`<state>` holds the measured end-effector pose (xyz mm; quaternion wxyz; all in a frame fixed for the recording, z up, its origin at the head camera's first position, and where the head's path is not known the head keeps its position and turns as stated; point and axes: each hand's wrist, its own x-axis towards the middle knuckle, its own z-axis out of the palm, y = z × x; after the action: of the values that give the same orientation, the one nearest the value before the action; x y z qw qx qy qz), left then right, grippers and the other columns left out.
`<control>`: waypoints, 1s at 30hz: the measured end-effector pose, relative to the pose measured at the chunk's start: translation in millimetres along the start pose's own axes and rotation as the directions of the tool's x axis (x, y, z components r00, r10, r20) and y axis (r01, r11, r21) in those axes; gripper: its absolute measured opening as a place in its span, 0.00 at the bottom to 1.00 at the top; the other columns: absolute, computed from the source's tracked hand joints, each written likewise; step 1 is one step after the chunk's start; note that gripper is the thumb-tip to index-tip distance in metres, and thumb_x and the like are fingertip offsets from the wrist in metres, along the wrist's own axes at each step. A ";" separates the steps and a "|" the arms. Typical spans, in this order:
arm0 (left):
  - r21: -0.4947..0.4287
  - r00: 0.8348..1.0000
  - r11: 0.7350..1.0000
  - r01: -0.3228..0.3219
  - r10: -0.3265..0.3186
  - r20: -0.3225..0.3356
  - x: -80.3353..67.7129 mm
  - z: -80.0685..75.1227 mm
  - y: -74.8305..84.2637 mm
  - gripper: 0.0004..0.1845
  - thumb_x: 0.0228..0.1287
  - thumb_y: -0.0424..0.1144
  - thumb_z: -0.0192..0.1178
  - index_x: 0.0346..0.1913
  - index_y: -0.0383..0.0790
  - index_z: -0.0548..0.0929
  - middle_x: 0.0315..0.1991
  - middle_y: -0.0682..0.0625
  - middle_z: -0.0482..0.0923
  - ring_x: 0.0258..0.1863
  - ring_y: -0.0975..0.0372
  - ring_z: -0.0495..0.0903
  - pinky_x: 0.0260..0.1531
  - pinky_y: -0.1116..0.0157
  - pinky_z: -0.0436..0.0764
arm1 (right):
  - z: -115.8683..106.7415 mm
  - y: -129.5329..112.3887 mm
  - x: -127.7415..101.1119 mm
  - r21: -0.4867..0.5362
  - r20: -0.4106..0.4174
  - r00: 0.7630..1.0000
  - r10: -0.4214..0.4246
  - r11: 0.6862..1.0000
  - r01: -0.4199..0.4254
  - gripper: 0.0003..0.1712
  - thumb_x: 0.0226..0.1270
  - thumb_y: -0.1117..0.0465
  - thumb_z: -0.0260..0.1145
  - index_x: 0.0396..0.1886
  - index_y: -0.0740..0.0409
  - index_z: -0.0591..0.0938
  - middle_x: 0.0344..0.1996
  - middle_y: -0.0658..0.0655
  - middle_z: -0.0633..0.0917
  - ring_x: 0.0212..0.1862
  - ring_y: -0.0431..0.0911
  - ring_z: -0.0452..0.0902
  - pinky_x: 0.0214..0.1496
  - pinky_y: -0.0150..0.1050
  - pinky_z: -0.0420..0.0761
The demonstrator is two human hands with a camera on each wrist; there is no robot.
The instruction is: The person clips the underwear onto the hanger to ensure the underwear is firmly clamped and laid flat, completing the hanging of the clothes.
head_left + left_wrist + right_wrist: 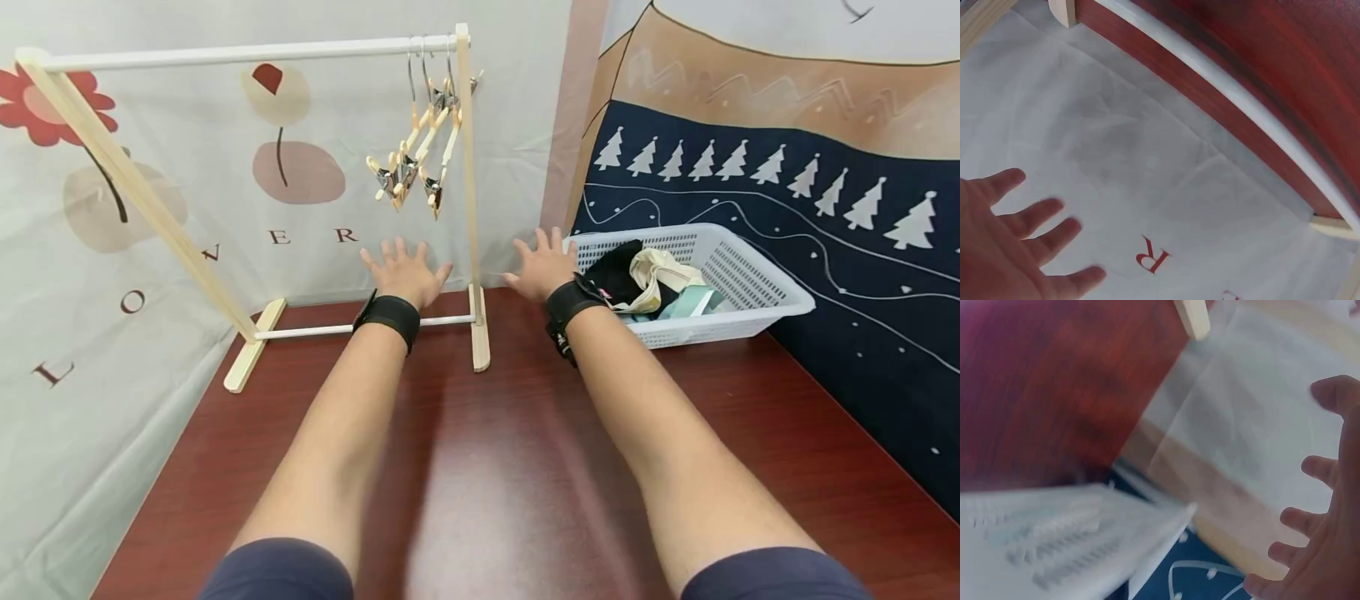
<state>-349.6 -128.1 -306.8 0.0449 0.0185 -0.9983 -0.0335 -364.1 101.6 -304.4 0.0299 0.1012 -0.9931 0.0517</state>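
Holding nothing: left grip (405, 277) and right grip (543, 267) both wide, fingers fanned, arms stretched out ahead of me above the worktop (480, 467). Left is nearest the rack's (471, 192) lower bar (303, 332); right is beside the basket's (753, 262) left end, though whether it touches the rim I cannot tell. Rack stands on two wooden feet (481, 333), set crosswise, presumably against tipping. Hangers (433, 137), three hooks by my count, hang bunched at the right end of the rail (240, 56), perhaps to stay handy to the basket side; clips (405, 171) dangle from them. In the basket, black cloth (611, 271), cream cloth (666, 271) and pale green cloth (692, 302) lie heaped, walls likely keeping the pile from spreading.
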 end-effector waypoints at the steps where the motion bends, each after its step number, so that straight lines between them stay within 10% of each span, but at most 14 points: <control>1: -0.010 1.000 1.000 -0.012 0.011 -0.013 -0.2 1.4 -2.0 0.40 0.73 0.70 0.33 0.79 0.51 0.56 0.79 0.36 0.50 0.79 0.39 0.47 0.71 0.31 0.42 | -3.1 5.4 0.0 -0.009 -0.009 1.000 -0.003 1.000 0.003 0.42 0.70 0.37 0.57 0.78 0.45 0.60 0.78 0.65 0.54 0.80 0.65 0.40 0.76 0.68 0.46; 9: -0.206 0.970 0.966 -0.160 0.115 -0.214 -29.2 13.5 -22.7 0.24 0.73 0.56 0.45 0.56 0.45 0.81 0.52 0.44 0.84 0.54 0.46 0.80 0.64 0.38 0.64 | -34.2 91.6 -13.3 -0.073 0.049 0.998 -0.024 0.997 0.028 0.37 0.56 0.52 0.67 0.65 0.59 0.69 0.64 0.77 0.63 0.66 0.74 0.55 0.61 0.76 0.60; 15: -0.348 0.949 0.910 -0.224 0.122 -0.291 -85.7 15.0 -32.6 0.15 0.71 0.52 0.46 0.38 0.51 0.81 0.32 0.54 0.81 0.36 0.56 0.81 0.49 0.51 0.73 | -35.7 138.9 -31.5 -0.170 0.233 0.971 -0.050 0.981 0.092 0.32 0.54 0.55 0.73 0.58 0.61 0.75 0.56 0.77 0.70 0.56 0.73 0.65 0.51 0.72 0.70; 19: -0.435 0.934 0.850 -0.297 0.164 -0.318 -124.8 8.1 -28.6 0.13 0.71 0.49 0.49 0.40 0.52 0.83 0.30 0.57 0.80 0.32 0.61 0.78 0.45 0.56 0.74 | -27.7 147.5 -35.8 -0.254 0.311 0.947 -0.086 0.952 0.170 0.23 0.53 0.59 0.74 0.50 0.60 0.81 0.51 0.71 0.76 0.50 0.67 0.69 0.47 0.66 0.74; 24: -0.508 0.876 0.739 -0.442 0.235 -0.421 -157.0 -2.4 -19.6 0.10 0.69 0.45 0.53 0.39 0.50 0.86 0.31 0.59 0.82 0.25 0.63 0.76 0.37 0.63 0.75 | -11.4 152.3 -33.6 -0.331 0.276 0.945 -0.175 0.906 0.265 0.12 0.48 0.69 0.71 0.20 0.53 0.75 0.29 0.56 0.74 0.33 0.51 0.67 0.37 0.52 0.70; 30: -0.540 0.839 0.657 -0.526 0.296 -0.457 -177.3 -7.7 -16.2 0.08 0.70 0.42 0.55 0.38 0.52 0.85 0.35 0.63 0.84 0.29 0.68 0.76 0.48 0.61 0.71 | 5.9 159.5 -26.8 -0.216 0.274 0.930 -0.243 0.927 0.306 0.06 0.58 0.70 0.68 0.33 0.60 0.79 0.24 0.54 0.78 0.27 0.48 0.71 0.31 0.44 0.70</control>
<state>-171.9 -137.7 -316.0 0.2208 -0.2226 -0.8785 -0.3605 -370.8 261.7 -327.5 -0.0716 0.2411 -0.9633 -0.0940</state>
